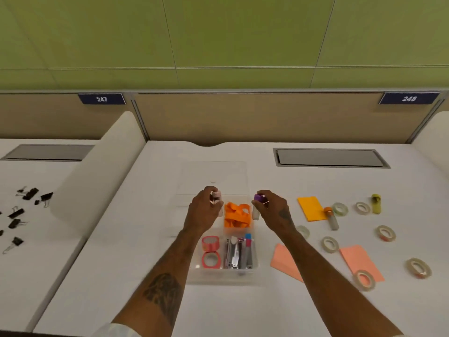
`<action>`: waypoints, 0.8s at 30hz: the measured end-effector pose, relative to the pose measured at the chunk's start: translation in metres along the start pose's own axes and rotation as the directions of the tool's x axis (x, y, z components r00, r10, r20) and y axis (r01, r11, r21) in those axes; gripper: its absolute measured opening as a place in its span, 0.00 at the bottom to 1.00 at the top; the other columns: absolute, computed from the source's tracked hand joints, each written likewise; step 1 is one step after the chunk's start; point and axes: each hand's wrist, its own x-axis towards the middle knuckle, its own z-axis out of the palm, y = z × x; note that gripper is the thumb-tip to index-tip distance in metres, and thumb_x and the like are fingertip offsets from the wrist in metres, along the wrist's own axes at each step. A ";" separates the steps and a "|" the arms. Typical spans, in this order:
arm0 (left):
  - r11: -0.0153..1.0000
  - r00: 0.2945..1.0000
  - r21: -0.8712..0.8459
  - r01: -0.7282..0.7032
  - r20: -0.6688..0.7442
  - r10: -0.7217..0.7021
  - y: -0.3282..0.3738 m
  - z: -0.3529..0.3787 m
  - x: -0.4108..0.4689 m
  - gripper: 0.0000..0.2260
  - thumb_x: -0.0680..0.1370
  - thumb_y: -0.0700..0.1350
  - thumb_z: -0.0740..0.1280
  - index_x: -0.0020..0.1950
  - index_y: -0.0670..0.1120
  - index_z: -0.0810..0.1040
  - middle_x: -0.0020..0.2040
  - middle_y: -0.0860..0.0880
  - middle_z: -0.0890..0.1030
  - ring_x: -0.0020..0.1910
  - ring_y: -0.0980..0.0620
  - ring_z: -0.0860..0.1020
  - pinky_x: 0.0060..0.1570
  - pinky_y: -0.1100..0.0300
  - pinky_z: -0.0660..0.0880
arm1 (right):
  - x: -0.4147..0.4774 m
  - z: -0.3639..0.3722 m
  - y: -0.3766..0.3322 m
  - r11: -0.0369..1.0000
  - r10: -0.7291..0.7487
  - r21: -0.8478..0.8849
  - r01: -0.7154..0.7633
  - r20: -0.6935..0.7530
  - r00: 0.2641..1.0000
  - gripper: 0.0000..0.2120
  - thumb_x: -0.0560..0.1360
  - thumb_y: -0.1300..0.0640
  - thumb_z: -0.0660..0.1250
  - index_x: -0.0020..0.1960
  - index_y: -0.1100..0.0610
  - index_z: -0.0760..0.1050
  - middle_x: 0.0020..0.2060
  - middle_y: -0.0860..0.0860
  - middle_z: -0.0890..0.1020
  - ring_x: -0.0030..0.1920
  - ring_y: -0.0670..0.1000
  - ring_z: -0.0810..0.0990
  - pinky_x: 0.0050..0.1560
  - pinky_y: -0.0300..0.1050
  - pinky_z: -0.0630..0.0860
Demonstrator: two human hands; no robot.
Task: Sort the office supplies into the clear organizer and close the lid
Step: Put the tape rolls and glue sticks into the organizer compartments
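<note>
The clear organizer (220,278) sits in the middle of the white desk, its clear lid (213,176) lying open behind it. Inside are orange ribbon (237,215), two pink tape rolls (211,251) and a stapler with pens (239,254). My left hand (202,210) holds a pink-capped glue stick (216,198) above the organizer's far left compartment. My right hand (272,210) holds a purple-capped glue stick (257,205) above the far right side.
To the right lie several clear tape rolls (329,244), an orange sticky pad (311,207), two pink pads (359,261), an orange-capped glue stick (331,218) and a yellow-green one (376,203). Black binder clips (29,194) lie on the neighbouring desk beyond a white divider (97,176).
</note>
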 end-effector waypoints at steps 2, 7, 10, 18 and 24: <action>0.999 1.000 0.046 0.013 0.006 -0.013 -0.019 -0.014 0.004 0.11 0.76 0.48 0.69 0.56 0.54 0.73 0.53 0.54 0.81 0.44 0.53 0.81 0.47 0.58 0.75 | 0.001 0.020 -0.018 1.000 0.005 0.012 -0.005 0.018 1.000 0.15 0.74 0.53 0.71 0.60 0.56 0.77 0.49 0.53 0.84 0.46 0.52 0.82 0.53 0.50 0.78; 0.994 0.996 0.110 0.016 0.083 -0.026 -0.047 -0.026 0.009 0.13 0.74 0.50 0.72 0.55 0.54 0.72 0.55 0.54 0.80 0.44 0.52 0.80 0.46 0.61 0.70 | 0.003 0.059 -0.047 1.000 -0.002 -0.031 0.004 0.041 0.999 0.14 0.74 0.54 0.70 0.59 0.55 0.78 0.51 0.53 0.82 0.50 0.53 0.81 0.56 0.51 0.77; 0.991 0.993 0.133 -0.009 0.117 -0.007 -0.054 -0.023 0.009 0.14 0.73 0.51 0.72 0.55 0.55 0.72 0.55 0.54 0.80 0.44 0.53 0.79 0.45 0.61 0.71 | 0.004 0.072 -0.053 0.998 -0.003 -0.067 0.008 0.065 0.998 0.14 0.75 0.53 0.70 0.59 0.54 0.77 0.52 0.53 0.81 0.51 0.53 0.80 0.57 0.52 0.76; 0.950 0.986 0.301 -0.089 0.163 0.040 -0.070 -0.020 0.010 0.16 0.76 0.52 0.70 0.61 0.51 0.72 0.59 0.52 0.78 0.53 0.49 0.79 0.49 0.59 0.72 | 0.009 0.091 -0.057 0.987 -0.052 -0.145 0.067 0.107 0.993 0.14 0.75 0.51 0.69 0.58 0.54 0.76 0.52 0.52 0.81 0.52 0.52 0.78 0.56 0.48 0.75; 0.937 0.985 0.341 -0.074 0.173 0.015 -0.077 -0.019 0.017 0.22 0.77 0.59 0.66 0.67 0.50 0.71 0.67 0.51 0.73 0.60 0.51 0.77 0.58 0.59 0.74 | 0.009 0.105 -0.052 0.954 -0.067 -0.280 0.107 0.148 0.987 0.14 0.75 0.46 0.68 0.57 0.51 0.75 0.51 0.48 0.82 0.52 0.51 0.78 0.56 0.49 0.74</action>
